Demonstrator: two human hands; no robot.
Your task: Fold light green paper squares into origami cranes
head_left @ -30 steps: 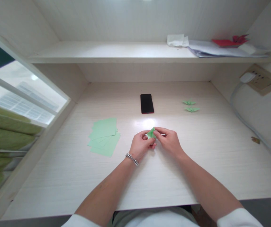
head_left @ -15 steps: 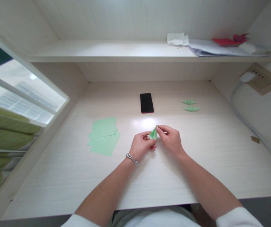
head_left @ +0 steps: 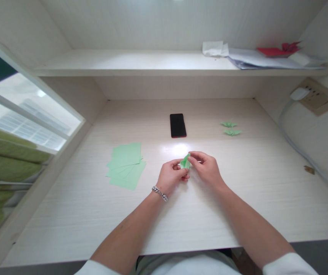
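Observation:
A small piece of folded green paper (head_left: 185,162) is held between my two hands, above the middle of the desk. My left hand (head_left: 171,175) is closed on its lower left side, thumb in front and fingers behind. The thumb and forefinger of my right hand (head_left: 206,167) pinch its upper right edge; the other fingers are curled. A fold of the paper stands partly open, and my fingertips hide some of it. Several green paper sheets (head_left: 126,164) lie overlapping on the left of the desk. Two folded green paper cranes (head_left: 233,133) rest at the back right.
Beyond my hands a black phone (head_left: 177,125) lies on the desk (head_left: 164,229). The shelf (head_left: 129,61) above carries papers (head_left: 255,57) and a red folded paper piece (head_left: 290,46). A plugged cable (head_left: 286,133) runs down the right wall. A window and green curtain (head_left: 3,168) are at left.
My right thumb and forefinger have shifted slightly left and down along the paper's upper edge. My left hand keeps its hold, almost unmoved.

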